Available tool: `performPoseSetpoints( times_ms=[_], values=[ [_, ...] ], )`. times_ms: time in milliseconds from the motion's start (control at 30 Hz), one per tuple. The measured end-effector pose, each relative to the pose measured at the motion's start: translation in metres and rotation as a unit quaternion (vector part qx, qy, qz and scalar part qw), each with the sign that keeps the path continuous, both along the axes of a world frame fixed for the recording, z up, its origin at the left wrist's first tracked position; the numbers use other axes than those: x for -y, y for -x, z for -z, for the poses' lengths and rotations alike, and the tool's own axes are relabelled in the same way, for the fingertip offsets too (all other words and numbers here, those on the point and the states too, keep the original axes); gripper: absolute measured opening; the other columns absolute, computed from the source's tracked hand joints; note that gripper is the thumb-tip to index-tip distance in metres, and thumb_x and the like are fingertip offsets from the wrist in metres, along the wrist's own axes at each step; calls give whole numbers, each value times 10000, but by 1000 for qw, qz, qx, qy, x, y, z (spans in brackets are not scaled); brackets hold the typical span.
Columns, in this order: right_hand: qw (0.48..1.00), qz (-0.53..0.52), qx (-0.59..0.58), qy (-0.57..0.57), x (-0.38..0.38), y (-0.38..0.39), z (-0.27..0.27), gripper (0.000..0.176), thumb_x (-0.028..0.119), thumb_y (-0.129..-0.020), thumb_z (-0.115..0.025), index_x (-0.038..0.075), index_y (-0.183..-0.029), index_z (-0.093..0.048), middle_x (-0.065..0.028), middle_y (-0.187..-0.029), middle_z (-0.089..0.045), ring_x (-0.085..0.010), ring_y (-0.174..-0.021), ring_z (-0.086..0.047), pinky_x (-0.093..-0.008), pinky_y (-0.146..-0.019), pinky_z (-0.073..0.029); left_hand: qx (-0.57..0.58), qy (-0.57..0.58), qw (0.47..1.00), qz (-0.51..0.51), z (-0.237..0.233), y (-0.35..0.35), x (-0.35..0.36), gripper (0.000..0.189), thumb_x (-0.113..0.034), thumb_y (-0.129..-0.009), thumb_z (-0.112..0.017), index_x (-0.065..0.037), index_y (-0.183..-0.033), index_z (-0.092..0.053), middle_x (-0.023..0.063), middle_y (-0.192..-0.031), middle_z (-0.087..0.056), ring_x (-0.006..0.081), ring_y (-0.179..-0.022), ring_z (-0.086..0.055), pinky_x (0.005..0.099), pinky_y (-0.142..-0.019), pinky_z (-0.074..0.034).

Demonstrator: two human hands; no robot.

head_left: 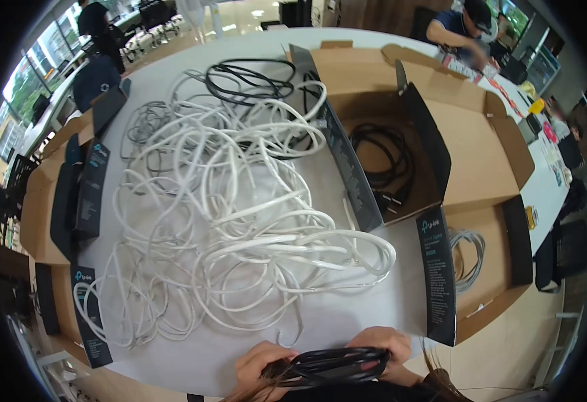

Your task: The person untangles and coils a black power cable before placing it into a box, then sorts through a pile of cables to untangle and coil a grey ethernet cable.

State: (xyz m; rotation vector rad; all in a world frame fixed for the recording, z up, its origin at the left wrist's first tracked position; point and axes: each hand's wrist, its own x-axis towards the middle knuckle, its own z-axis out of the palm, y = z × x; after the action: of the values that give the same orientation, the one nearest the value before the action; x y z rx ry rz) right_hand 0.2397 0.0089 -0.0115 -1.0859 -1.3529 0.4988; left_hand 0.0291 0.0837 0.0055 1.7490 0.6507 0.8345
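Note:
At the near edge of the table, a coiled black cable [337, 365] is stretched between my two hands. My left hand [258, 365] is closed round the coil's left end, and my right hand [386, 345] grips its right end. Just beyond them lies a big tangle of white cables [253, 221], spread over the white table [401, 295]. Grey cables [153, 127] and a loose black cable [250, 80] rest at the tangle's far side. Strands of hair partly cover the held coil.
To the right, one open cardboard box [347, 134] holds a coiled black cable [387, 157]; a nearer box [441, 281] holds a grey coil [469, 261]. More open boxes [89, 191] line the left edge. A person [464, 30] works at the far right.

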Motion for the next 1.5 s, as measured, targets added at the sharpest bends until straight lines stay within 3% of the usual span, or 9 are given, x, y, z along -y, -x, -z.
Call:
performPoseSetpoints(
  times_ms=[167,467,600,700,733,867,1000,1300,1500],
  values=[
    [982,131,112,-79,1,13,-10,308,230,-842,-588,-23,-731,-451,-152,-578,-595,-231,-497,-603,-326,-479,-515,-64,-14,997,-37,-7,2,4,576,16,-601,-709,-3,-1137,-498,155,-1200,-471,211,-972,-564,271,-801,-459],
    [891,389,168,-162,25,11,13,383,297,-859,-551,-81,-882,-501,-152,-575,-576,-239,-506,-582,-308,-488,-473,29,-93,990,-104,-10,-4,21,561,-28,-685,-678,-17,-1202,-461,192,-1305,-399,324,-1179,-420,383,-937,-378],
    [893,376,-139,-203,20,11,-58,425,394,-901,-472,-9,-765,-469,-61,-520,-443,-137,-432,-447,-282,-477,-436,-18,-125,989,-78,-10,14,29,494,-38,-723,-657,-23,-1182,-478,175,-1287,-415,313,-1156,-442,360,-905,-398],
    [858,393,-141,-300,3,-25,-102,233,78,-849,-449,0,-629,-457,-53,-513,-448,-149,-448,-451,-284,-489,-424,-69,-156,980,-100,2,32,32,453,-39,-728,-647,-29,-1155,-495,161,-1261,-445,306,-1129,-464,353,-876,-419],
    [851,407,-81,-323,-5,-48,-101,179,32,-832,-495,-56,-987,-492,-90,-658,-563,-147,-507,-534,-261,-460,-460,-81,-152,979,-112,9,38,33,435,-42,-733,-645,-32,-1144,-502,158,-1252,-453,305,-1121,-470,350,-873,-418],
    [800,494,251,-230,-65,-78,-132,159,62,-768,-616,-21,-902,-595,-106,-718,-618,-163,-533,-573,-285,-545,-454,-59,-154,980,-112,17,43,35,387,-61,-736,-649,-56,-1106,-534,124,-1221,-480,297,-1092,-486,340,-852,-428],
    [910,401,75,-81,-135,-95,-112,269,239,-844,-587,-21,-775,-575,-80,-525,-567,-158,-450,-570,-278,-495,-437,-102,-211,967,-102,22,42,38,358,-97,-749,-646,-63,-1091,-545,110,-1215,-483,299,-1065,-496,345,-848,-437],
    [882,460,-8,102,-204,-140,-61,409,389,-820,-594,-20,-847,-610,-106,-551,-586,-210,-501,-604,-310,-528,-476,-138,-254,954,-82,26,48,42,339,-211,-791,-611,-105,-1104,-537,82,-1203,-488,272,-1102,-476,431,-966,-341],
    [815,498,176,240,-193,-139,-57,474,374,-838,-544,21,-1143,-457,-230,-1097,-549,-383,-985,-551,-466,-832,-434,-145,-250,955,-59,26,50,42,350,-228,-801,-601,-126,-1126,-523,69,-1213,-470,252,-1124,-460,448,-982,-316]
  ],
)
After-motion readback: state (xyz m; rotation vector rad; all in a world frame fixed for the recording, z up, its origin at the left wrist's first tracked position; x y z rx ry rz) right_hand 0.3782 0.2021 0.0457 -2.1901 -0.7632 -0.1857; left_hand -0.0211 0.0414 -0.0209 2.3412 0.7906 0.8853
